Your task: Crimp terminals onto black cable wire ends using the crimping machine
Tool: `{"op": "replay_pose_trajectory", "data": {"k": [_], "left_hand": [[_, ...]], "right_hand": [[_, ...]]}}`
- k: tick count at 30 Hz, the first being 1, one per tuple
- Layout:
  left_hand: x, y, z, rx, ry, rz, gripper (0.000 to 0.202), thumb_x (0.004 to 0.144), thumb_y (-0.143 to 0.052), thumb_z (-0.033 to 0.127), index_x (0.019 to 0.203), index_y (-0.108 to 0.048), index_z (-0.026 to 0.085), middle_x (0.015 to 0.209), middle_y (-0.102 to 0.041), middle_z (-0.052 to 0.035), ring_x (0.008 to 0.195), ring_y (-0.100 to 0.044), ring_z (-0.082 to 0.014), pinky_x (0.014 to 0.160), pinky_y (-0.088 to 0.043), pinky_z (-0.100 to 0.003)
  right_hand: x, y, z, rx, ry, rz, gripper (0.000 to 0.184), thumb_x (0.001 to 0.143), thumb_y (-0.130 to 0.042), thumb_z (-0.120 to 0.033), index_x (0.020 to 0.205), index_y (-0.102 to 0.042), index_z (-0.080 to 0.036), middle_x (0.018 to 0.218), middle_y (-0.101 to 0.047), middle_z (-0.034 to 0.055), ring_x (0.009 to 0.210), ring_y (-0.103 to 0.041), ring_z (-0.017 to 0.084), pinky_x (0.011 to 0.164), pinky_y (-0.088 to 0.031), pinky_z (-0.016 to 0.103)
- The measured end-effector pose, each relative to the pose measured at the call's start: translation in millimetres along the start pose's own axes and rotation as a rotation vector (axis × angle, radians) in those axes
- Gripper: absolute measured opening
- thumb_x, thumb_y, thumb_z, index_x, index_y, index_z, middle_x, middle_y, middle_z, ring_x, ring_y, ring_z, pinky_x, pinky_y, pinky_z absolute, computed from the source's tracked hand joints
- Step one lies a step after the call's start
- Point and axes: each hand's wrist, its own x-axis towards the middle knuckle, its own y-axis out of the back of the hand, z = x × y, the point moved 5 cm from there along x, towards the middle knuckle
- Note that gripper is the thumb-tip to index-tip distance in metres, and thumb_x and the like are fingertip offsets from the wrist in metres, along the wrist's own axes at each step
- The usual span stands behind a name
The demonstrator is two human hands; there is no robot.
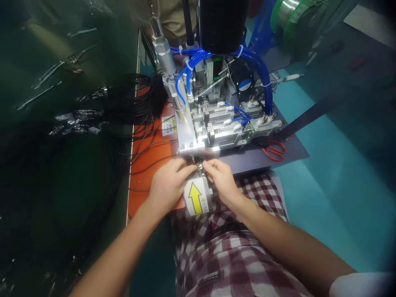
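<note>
Near edge: your checked shirt (235,247) fills the bottom of the view, and both forearms reach forward over it.

Left hand (168,183): fingers drawn in narrow, with thumb and forefinger pinched on a small part (199,166).
Right hand (221,176): the same narrow pinch, on the same part from the other side. Your two sets of fingertips nearly meet.

Part: metallic and too small to identify. It sits at the front edge of the fixture (198,136), just above the label (195,198).

Label: a yellow arrow on white, pointing away from you toward the fixture. It lies between your hands, partly under your left thumb.

Left of your left hand is an orange mat (145,181). Black wires (139,107) cross it and bunch up further back. Their metal ends (74,121) lie spread out in the dark area well to the left.

Right of the fixture, red scissors (274,149) lie on a dark plate (293,154), near its front edge. The plate rests on the teal worktop (328,181).

Behind the fixture, blue hoses (250,57) loop down from a black housing (222,24) to fittings on the metal blocks. A silver cylinder (163,53) stands tilted at the back left.

Far right corner: a green spool (287,12). Far centre: a person in tan clothing (175,18), with only the torso showing.
</note>
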Motion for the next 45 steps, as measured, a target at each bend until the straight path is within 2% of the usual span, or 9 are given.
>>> {"op": "replay_pose_trajectory", "data": {"k": [5, 8, 14, 22, 25, 28, 31, 40, 45], "left_hand": [[0.7, 0.3, -7.8, -0.238, 0.080, -0.050, 0.031, 0.091, -0.043, 0.013, 0.107, -0.069, 0.021, 0.096, -0.061, -0.0065, 0.092, -0.058, -0.0194, 0.078, -0.050, -0.031], [-5.8, 3.8, -13.7, -0.287, 0.125, -0.071, 0.027, 0.090, -0.046, 0.013, 0.110, -0.063, 0.019, 0.105, -0.061, -0.0064, 0.098, -0.058, -0.0191, 0.085, -0.050, -0.032], [-26.3, 15.2, -20.1, -0.073, 0.089, -0.070, 0.018, 0.094, -0.041, 0.018, 0.100, -0.058, 0.017, 0.097, -0.062, -0.0072, 0.093, -0.058, -0.0193, 0.081, -0.051, -0.033], [-12.2, 11.9, -18.7, 0.173, -0.081, -0.107, 0.024, 0.090, -0.041, 0.011, 0.087, -0.064, 0.018, 0.088, -0.064, -0.0095, 0.077, -0.056, -0.0207, 0.068, -0.047, -0.033], [-22.2, 6.4, -10.2, 0.271, -0.034, -0.042, 0.028, 0.090, -0.038, 0.007, 0.096, -0.064, 0.015, 0.094, -0.065, -0.0133, 0.076, -0.056, -0.0232, 0.066, -0.047, -0.035], [-36.5, 2.1, -1.7, 0.333, 0.027, 0.029, 0.036, 0.089, -0.035, 0.004, 0.113, -0.061, 0.010, 0.104, -0.065, -0.0173, 0.088, -0.056, -0.0270, 0.074, -0.049, -0.039], [-43.7, -0.4, 1.3, 0.351, 0.061, 0.052, 0.046, 0.087, -0.034, 0.000, 0.124, -0.058, 0.013, 0.110, -0.064, -0.0143, 0.098, -0.055, -0.0267, 0.083, -0.050, -0.038], [-42.7, 0.0, 0.8, 0.347, 0.110, 0.025, 0.052, 0.084, -0.038, 0.000, 0.126, -0.060, 0.022, 0.111, -0.063, -0.0113, 0.101, -0.054, -0.0262, 0.078, -0.054, -0.036], [-49.3, 1.6, -1.5, 0.260, 0.226, 0.101, 0.052, 0.086, -0.038, 0.004, 0.127, -0.059, 0.028, 0.121, -0.056, -0.0129, 0.109, -0.050, -0.0290, 0.079, -0.054, -0.042]], "right_hand": [[-0.7, -0.7, -2.1, 0.029, -0.037, -0.030, 0.031, 0.067, -0.072, -0.044, 0.063, -0.055, -0.018, 0.053, -0.042, -0.0071, 0.047, -0.030, 0.007, 0.045, -0.024, 0.024], [-1.2, -0.7, -3.3, 0.029, -0.034, -0.038, 0.031, 0.067, -0.073, -0.043, 0.064, -0.055, -0.018, 0.054, -0.043, -0.0069, 0.048, -0.031, 0.007, 0.046, -0.025, 0.024], [-0.4, 1.0, -4.0, 0.023, -0.018, -0.052, 0.033, 0.066, -0.074, -0.044, 0.062, -0.054, -0.018, 0.053, -0.045, -0.0071, 0.049, -0.034, 0.007, 0.046, -0.027, 0.023], [1.1, 0.6, -7.1, -0.022, 0.011, -0.075, 0.034, 0.067, -0.072, -0.046, 0.061, -0.054, -0.018, 0.047, -0.047, -0.0076, 0.046, -0.039, 0.008, 0.049, -0.033, 0.023], [1.1, 1.0, -7.5, -0.040, 0.014, -0.080, 0.033, 0.069, -0.072, -0.045, 0.062, -0.054, -0.018, 0.046, -0.049, -0.0072, 0.045, -0.043, 0.008, 0.051, -0.036, 0.024], [1.2, 1.9, -7.2, -0.060, 0.021, -0.086, 0.031, 0.071, -0.071, -0.044, 0.064, -0.056, -0.018, 0.047, -0.053, -0.0059, 0.047, -0.047, 0.010, 0.052, -0.039, 0.026], [1.2, 2.1, -7.6, -0.074, 0.039, -0.086, 0.028, 0.073, -0.069, -0.042, 0.066, -0.056, -0.018, 0.050, -0.057, -0.0041, 0.051, -0.051, 0.013, 0.054, -0.041, 0.027], [1.5, -1.0, -4.2, -0.024, -0.011, -0.078, 0.030, 0.071, -0.070, -0.043, 0.062, -0.055, -0.019, 0.052, -0.059, -0.0029, 0.048, -0.051, 0.013, 0.050, -0.042, 0.027], [0.8, -0.8, -3.7, -0.016, -0.019, -0.076, 0.030, 0.069, -0.072, -0.044, 0.064, -0.057, -0.018, 0.053, -0.058, -0.0036, 0.050, -0.051, 0.012, 0.051, -0.042, 0.026]]}}
